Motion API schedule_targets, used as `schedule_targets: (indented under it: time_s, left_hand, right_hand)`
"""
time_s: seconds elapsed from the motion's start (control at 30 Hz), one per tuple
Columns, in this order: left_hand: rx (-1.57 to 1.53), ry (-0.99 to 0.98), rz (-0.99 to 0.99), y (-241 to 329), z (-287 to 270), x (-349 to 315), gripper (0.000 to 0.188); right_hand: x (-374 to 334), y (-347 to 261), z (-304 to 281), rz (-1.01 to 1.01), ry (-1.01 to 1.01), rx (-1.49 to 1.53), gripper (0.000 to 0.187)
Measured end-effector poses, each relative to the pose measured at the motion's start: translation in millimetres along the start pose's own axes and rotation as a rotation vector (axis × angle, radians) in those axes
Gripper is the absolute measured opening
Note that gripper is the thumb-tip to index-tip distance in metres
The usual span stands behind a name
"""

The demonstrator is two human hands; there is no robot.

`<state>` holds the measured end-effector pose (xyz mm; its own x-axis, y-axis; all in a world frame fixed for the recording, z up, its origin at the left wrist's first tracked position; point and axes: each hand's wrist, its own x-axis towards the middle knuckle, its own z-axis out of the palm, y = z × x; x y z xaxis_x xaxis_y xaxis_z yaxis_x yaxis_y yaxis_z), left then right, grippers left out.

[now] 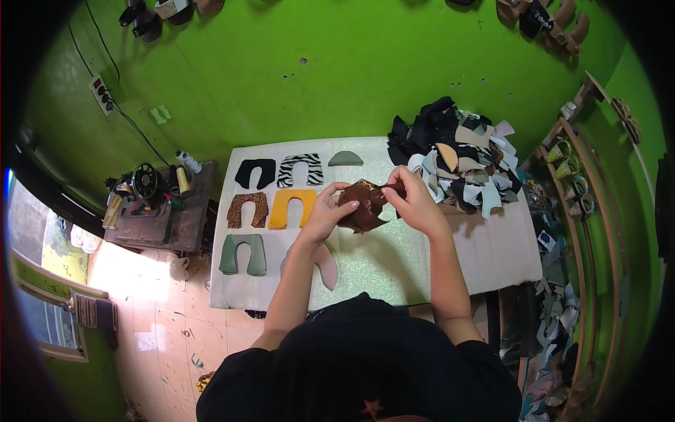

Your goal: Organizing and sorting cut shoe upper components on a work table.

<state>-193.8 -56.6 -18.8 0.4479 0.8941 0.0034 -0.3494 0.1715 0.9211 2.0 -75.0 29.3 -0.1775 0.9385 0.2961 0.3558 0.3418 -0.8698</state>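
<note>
Between my hands, above the white table, is a crumpled dark brown piece of material [363,211] with a yellowish pattern along its top. My left hand [330,211] pinches its left side, thumb across the front. At its upper right, the fingers of my right hand [415,202] close on the brown material. Left of my hands lie U-shaped cut pieces: a black one [246,172], a zebra-striped one [283,172], a leopard-print one [237,211], a yellow one [279,211] and a green one [230,257]. A pale pink piece [326,267] is partly hidden by my left forearm.
A green half-round piece [346,159] lies at the far edge of the table [380,271]. A heap of scraps [467,151] covers the table's right end. At left stands a sewing machine [145,184] with thread spools [187,162]. A wooden shoe rack [587,246] leans at right.
</note>
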Motion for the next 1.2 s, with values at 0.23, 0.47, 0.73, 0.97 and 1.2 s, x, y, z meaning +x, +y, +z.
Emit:
schedule_targets:
  time_s: [0.23,0.47,0.73,0.97,1.2]
  left_hand:
    - [-0.040,0.091,0.017,3,-10,-1,0.030]
    - [0.027,0.096,0.032,12,-15,-1,0.028]
    - [0.081,0.073,0.026,10,-12,-2,0.024]
    - [0.005,0.011,-0.054,10,-9,-3,0.017]
    - [-0.220,-0.263,-0.136,11,-11,-5,0.021]
  right_hand:
    - [-4,-14,-11,-0.058,-0.184,-0.099,0.019]
    - [-3,-11,-6,-0.114,0.015,-0.254,0.024]
    - [-3,6,12,-0.038,0.377,-0.630,0.021]
    - [-1,24,12,-0.066,0.099,-0.205,0.019]
    - [-3,24,8,-0.104,-0.058,0.085,0.012]
